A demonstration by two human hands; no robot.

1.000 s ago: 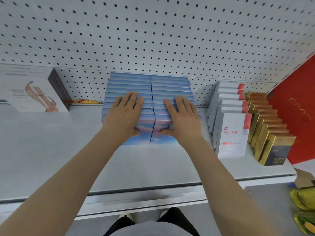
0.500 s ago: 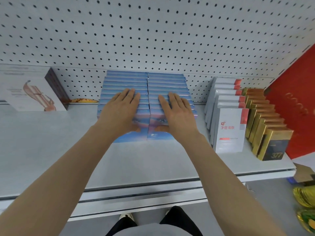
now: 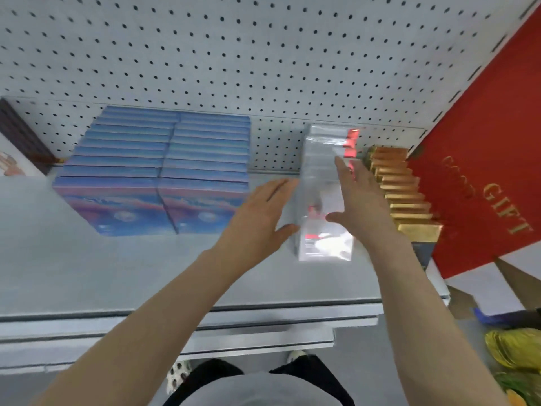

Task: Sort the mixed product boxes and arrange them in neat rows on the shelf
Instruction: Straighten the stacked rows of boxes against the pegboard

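Two neat side-by-side rows of blue boxes [image 3: 152, 171] stand on the grey shelf [image 3: 87, 273] against the pegboard. Right of them runs a row of white boxes with red corners [image 3: 322, 177], blurred by motion. My left hand [image 3: 257, 218] lies with straight fingers against the left side of that white row. On the row's right side my right hand [image 3: 360, 200] lies flat with fingers extended. A row of gold boxes [image 3: 404, 194] stands further right, just beyond my right hand.
A large red GIFT box [image 3: 483, 159] leans at the shelf's right end. A dark-sided box [image 3: 17, 148] sits at the far left. Yellow and green packets [image 3: 515, 361] lie low on the right. Bare shelf stretches in front of the rows.
Both hands have left the blue boxes and moved right to flank the white row. The view has swung to the right.
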